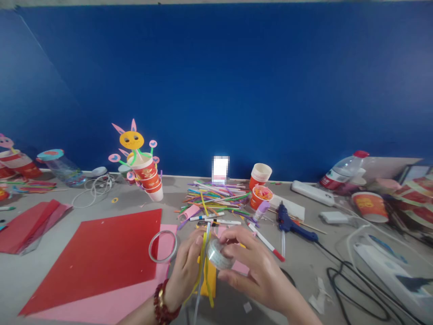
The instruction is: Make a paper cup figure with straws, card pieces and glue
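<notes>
My left hand (184, 264) is closed around a bundle of yellow pipe cleaners (209, 284) and a long whitish strip (199, 289); they stand out past its fingertips and hang down toward me. Close beside the bundle, a roll of clear tape (219, 255) is gripped in my right hand (252, 259), with the thumb below and fingers over the top. Whether tape links the roll to the bundle I cannot tell. Under the hands lie a yellow sheet (209, 292) and pink paper (241, 266).
Red sheets (101, 257) and a tape ring (163, 246) lie left. A decorated paper-cup figure (145, 174) stands behind them. Loose pipe cleaners (216, 198) and markers (230, 222) fill the middle. Right are a blue glue gun (292, 225), its cable, cups (260, 174) and a bottle (341, 171).
</notes>
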Demonstrator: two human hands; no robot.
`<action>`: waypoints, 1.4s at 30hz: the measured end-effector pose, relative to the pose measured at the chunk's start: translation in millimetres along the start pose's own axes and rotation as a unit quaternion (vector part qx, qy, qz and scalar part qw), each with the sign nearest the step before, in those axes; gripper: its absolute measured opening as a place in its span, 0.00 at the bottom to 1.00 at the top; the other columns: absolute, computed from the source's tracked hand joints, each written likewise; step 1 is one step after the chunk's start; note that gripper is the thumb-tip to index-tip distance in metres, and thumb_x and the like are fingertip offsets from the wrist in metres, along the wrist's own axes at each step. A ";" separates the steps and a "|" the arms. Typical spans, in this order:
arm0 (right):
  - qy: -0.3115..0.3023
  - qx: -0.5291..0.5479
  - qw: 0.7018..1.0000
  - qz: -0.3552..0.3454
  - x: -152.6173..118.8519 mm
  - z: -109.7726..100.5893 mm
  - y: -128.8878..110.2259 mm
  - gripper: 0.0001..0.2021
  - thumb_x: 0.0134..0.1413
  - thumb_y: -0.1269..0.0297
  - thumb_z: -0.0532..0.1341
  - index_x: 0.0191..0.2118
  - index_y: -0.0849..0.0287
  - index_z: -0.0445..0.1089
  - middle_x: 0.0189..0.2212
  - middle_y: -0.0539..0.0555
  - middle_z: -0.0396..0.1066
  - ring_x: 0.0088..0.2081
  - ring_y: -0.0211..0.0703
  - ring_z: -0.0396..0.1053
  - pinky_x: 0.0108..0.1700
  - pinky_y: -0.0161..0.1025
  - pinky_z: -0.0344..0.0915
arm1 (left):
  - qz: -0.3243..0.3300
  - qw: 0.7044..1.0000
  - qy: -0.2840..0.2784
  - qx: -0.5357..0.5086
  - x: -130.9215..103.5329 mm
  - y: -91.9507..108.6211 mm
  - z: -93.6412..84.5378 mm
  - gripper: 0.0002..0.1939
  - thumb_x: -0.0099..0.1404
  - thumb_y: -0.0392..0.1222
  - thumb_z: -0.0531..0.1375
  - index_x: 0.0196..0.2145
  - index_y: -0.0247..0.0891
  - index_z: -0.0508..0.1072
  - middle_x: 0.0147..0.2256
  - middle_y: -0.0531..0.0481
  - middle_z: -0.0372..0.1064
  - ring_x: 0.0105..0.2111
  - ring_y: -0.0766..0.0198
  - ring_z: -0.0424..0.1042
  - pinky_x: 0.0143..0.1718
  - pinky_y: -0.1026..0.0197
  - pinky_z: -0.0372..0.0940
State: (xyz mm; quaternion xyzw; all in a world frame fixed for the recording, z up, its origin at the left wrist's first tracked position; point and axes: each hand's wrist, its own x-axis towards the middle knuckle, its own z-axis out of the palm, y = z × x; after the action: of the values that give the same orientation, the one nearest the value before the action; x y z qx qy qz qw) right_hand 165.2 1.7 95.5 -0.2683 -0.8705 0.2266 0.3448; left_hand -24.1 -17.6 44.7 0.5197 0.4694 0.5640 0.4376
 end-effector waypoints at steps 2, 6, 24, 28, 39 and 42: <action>-0.005 -0.018 1.000 -0.010 -0.1 0.0 -0.6 0.13 0.65 0.51 0.58 0.38 0.56 0.66 0.46 0.59 0.68 0.50 0.52 0.67 0.50 0.45 0.66 | 0.053 0.998 -0.014 0.026 5.3 2.8 -2.3 0.19 0.70 0.53 0.54 0.38 0.38 0.79 0.42 0.43 0.76 0.45 0.54 0.72 0.50 0.57 0.66; -0.017 -0.058 0.998 -0.019 0.8 -0.6 -2.9 0.12 0.65 0.53 0.59 0.39 0.57 0.68 0.48 0.59 0.69 0.50 0.52 0.66 0.50 0.46 0.65 | 0.040 0.997 -0.070 0.006 15.9 7.5 -9.5 0.18 0.68 0.52 0.57 0.30 0.38 0.79 0.33 0.46 0.74 0.35 0.59 0.70 0.40 0.61 0.66; -0.007 -0.066 0.998 0.012 -0.6 -6.9 0.6 0.13 0.66 0.53 0.58 0.38 0.58 0.67 0.41 0.58 0.70 0.43 0.51 0.67 0.44 0.44 0.65 | 0.006 0.999 -0.020 0.050 10.8 14.9 -10.3 0.23 0.71 0.54 0.52 0.28 0.36 0.76 0.19 0.51 0.65 0.19 0.66 0.64 0.22 0.65 0.57; -0.014 -0.037 0.999 0.017 -0.3 -7.9 4.1 0.13 0.66 0.52 0.57 0.39 0.58 0.67 0.41 0.58 0.69 0.44 0.51 0.67 0.44 0.43 0.64 | -0.061 0.996 -0.044 -0.044 11.6 12.1 -8.9 0.24 0.67 0.59 0.55 0.29 0.35 0.77 0.19 0.53 0.63 0.17 0.68 0.65 0.19 0.67 0.58; -0.029 -0.002 0.998 0.047 0.3 -6.5 12.9 0.08 0.63 0.59 0.62 0.39 0.57 0.67 0.43 0.57 0.69 0.46 0.49 0.68 0.47 0.42 0.65 | -0.092 0.984 -0.033 -0.148 11.9 7.6 -6.0 0.18 0.63 0.57 0.62 0.31 0.38 0.67 0.21 0.57 0.64 0.20 0.70 0.67 0.24 0.68 0.61; -0.030 0.007 0.998 0.054 -0.2 -4.6 17.9 0.07 0.63 0.59 0.62 0.38 0.57 0.67 0.43 0.57 0.69 0.46 0.49 0.68 0.47 0.42 0.65 | -0.097 0.979 -0.052 -0.170 11.7 5.2 -6.5 0.17 0.66 0.54 0.61 0.31 0.38 0.67 0.21 0.56 0.66 0.22 0.69 0.67 0.27 0.67 0.62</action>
State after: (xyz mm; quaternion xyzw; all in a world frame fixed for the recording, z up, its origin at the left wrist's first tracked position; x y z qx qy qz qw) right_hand 174.3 16.0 88.0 -0.3058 -0.8629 0.2592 0.3078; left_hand -31.5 -7.5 51.7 0.4180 0.3920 0.5627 0.5958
